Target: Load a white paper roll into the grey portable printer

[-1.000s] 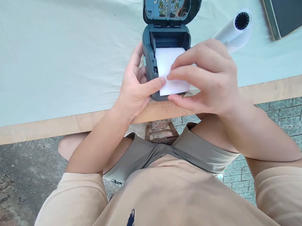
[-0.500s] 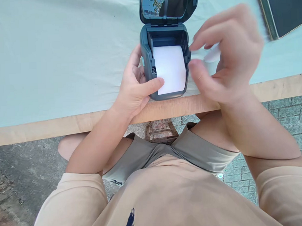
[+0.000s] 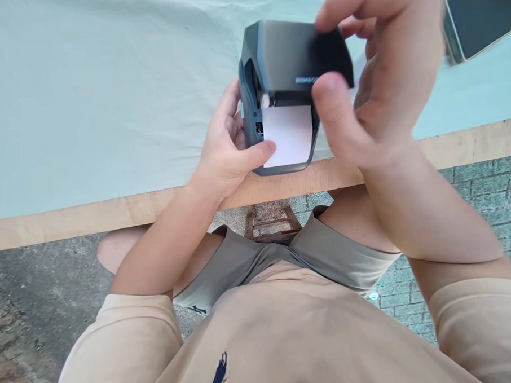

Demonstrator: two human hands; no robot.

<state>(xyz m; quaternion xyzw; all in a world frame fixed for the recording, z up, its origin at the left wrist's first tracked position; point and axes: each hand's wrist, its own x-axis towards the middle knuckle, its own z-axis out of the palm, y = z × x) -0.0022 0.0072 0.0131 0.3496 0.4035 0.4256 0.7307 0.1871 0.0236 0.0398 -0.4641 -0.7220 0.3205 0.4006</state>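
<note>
Head view: left fingers [image 3: 231, 96] cup the label printer [image 3: 251, 115], thumb [image 3: 260, 153] pinning paper [image 3: 289, 133], likely against slipping; right fingers [image 3: 331, 95], part-spread, grip its half-open lid [image 3: 287, 57].

The left hand [image 3: 226, 150] is cupped, thumb [image 3: 260, 153] extended; the right hand [image 3: 392, 67] arches higher.

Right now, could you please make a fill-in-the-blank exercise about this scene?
1. The left hand rests its ____ on the thin white paper strip.
2. The right hand, not the ____ one, holds the dark grey plastic lid.
3. The flat, black, rectangular object lies in the picture's upper ____ corner.

Missing words: thumb; left; right.
</note>
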